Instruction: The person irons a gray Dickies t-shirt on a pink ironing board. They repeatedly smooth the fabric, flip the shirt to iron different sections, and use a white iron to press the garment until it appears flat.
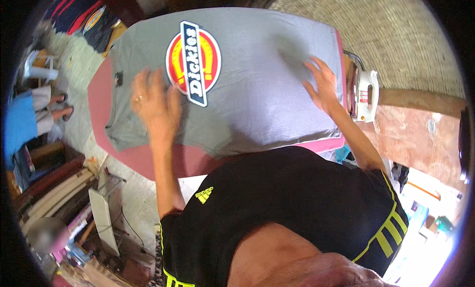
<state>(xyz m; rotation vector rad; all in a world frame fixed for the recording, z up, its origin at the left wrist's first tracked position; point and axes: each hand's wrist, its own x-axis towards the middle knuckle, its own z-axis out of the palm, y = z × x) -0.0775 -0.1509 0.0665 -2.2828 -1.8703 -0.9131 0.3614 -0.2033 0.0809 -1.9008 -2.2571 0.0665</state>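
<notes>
Fingers first: your left hand [156, 106] is motion-blurred, but its fingers look loose and spread, gripping nothing. It's over the collar half of the grey T-shirt [252, 96], just beside the round red-and-yellow print [193, 63]. Your right hand [324, 87] is fanned out too, nothing grasped, over the hem end. Contact: can't tell for the left; the right looks slightly raised, judging by the shadow set apart from it.

Shirt lies mostly flat on the maroon padded ironing board [101, 106], neck label [118, 78] at your left, hem at your right. Board cover shows past the collar and along your side.

Risks, my read:
- White iron [366, 95] sits just past the hem end, close to your right forearm. An outward elbow swing could bump it, or burn you if it's hot. Can't tell if it is.
- Uneven pull between hands would skew the shirt or ruck the hem.
- Leaning in could drag the near edge; your torso hides part of it.
- Heat straight on the print could mark it.
</notes>
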